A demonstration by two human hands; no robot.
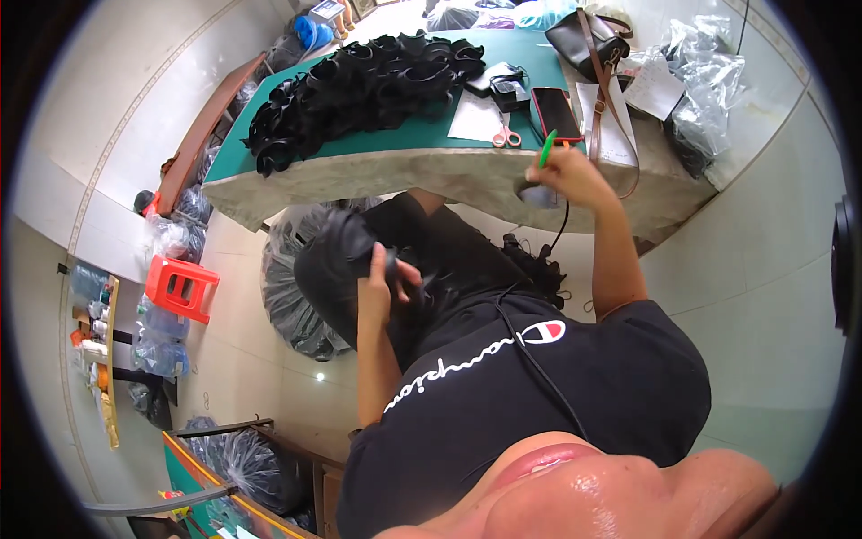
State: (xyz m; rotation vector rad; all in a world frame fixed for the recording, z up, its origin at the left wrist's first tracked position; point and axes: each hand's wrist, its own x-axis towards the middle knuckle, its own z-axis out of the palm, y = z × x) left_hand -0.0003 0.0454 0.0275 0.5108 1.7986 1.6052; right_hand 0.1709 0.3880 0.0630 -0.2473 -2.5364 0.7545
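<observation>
Over my lap, my left hand [388, 274] is closed on a black curved fabric piece [348, 241], which is partly blurred. My right hand [575, 178] is raised near the table's front edge, its fingers pinched round a slim green tool [548, 147] whose kind I cannot make out. Below those fingers is a small greyish shape [539, 195], too blurred to name. A large heap of similar black curved pieces [359, 94] lies on the green-topped table [413, 135]. Pink-handled scissors [506, 136] rest near the table's front edge.
A phone [556, 115], a paper sheet [476, 117] and a brown handbag [588, 40] lie at the table's right. A clear plastic bag [292, 296] sits beside my legs, with more black pieces [537, 269] under the table. A red stool [182, 287] stands left.
</observation>
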